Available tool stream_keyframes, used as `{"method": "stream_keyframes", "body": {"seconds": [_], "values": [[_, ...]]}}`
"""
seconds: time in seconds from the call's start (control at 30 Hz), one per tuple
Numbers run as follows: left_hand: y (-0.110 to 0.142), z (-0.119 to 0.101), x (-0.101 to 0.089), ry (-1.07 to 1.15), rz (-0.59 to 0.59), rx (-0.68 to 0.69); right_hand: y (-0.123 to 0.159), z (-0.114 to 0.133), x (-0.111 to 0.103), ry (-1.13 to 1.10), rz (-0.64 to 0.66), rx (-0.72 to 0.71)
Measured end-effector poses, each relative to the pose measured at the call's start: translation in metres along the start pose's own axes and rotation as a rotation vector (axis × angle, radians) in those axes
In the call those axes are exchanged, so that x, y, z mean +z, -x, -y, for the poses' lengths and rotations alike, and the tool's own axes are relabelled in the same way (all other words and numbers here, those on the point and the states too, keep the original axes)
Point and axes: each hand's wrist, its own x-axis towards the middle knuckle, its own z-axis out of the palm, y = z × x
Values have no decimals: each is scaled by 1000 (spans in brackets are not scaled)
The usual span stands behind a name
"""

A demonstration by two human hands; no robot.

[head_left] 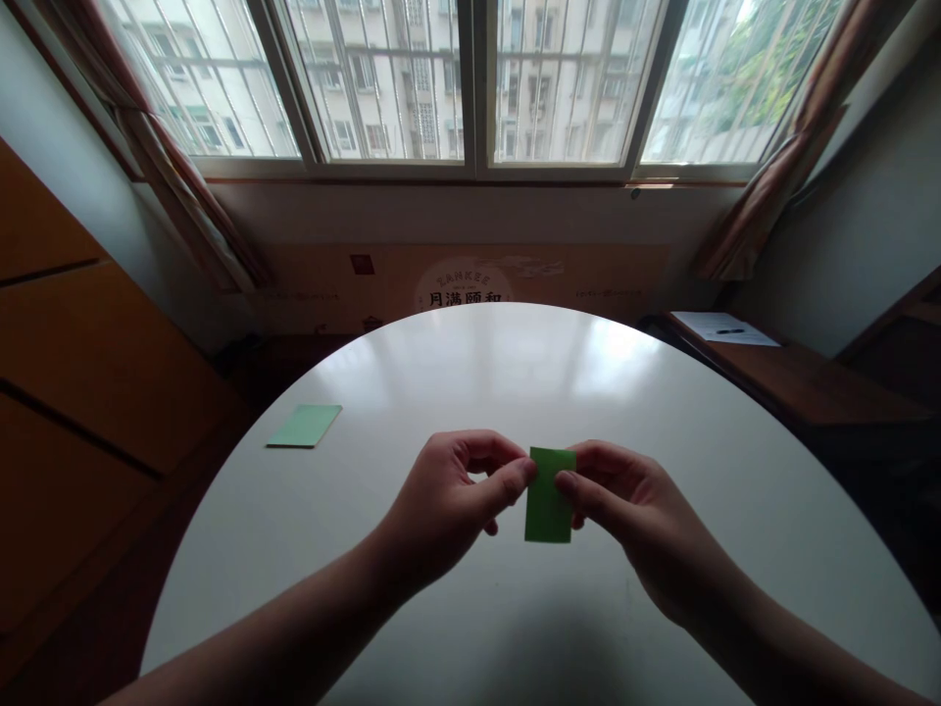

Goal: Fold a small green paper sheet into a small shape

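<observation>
A small green rectangle of paper [548, 510] is held upright above the white table, its long side running up and down. My left hand [460, 490] pinches its upper left corner between thumb and forefinger. On the opposite edge, my right hand [624, 495] grips it with the thumb in front and the fingers behind. Whether the paper is folded I cannot tell. Farther off to the left, a stack of pale green paper squares [305, 427] lies flat on the table, apart from both hands.
The round white table [470, 382] fills most of the view. Beyond it stand a printed cardboard panel [588, 284] and a barred window [382, 88]. At right, a brown side table [823, 382] bears white paper [713, 322] and a dark pen [730, 331]. An orange-brown cabinet [74, 353] is at left.
</observation>
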Motion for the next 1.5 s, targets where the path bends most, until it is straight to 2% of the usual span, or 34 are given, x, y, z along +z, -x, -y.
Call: {"method": "stream_keyframes", "body": {"seconds": [0.2, 1.5], "values": [[3, -1, 1, -4, 21, -23, 2, 2, 0, 24, -8, -4], [3, -2, 2, -105, -23, 55, 2, 3, 3, 133, -35, -17]]}}
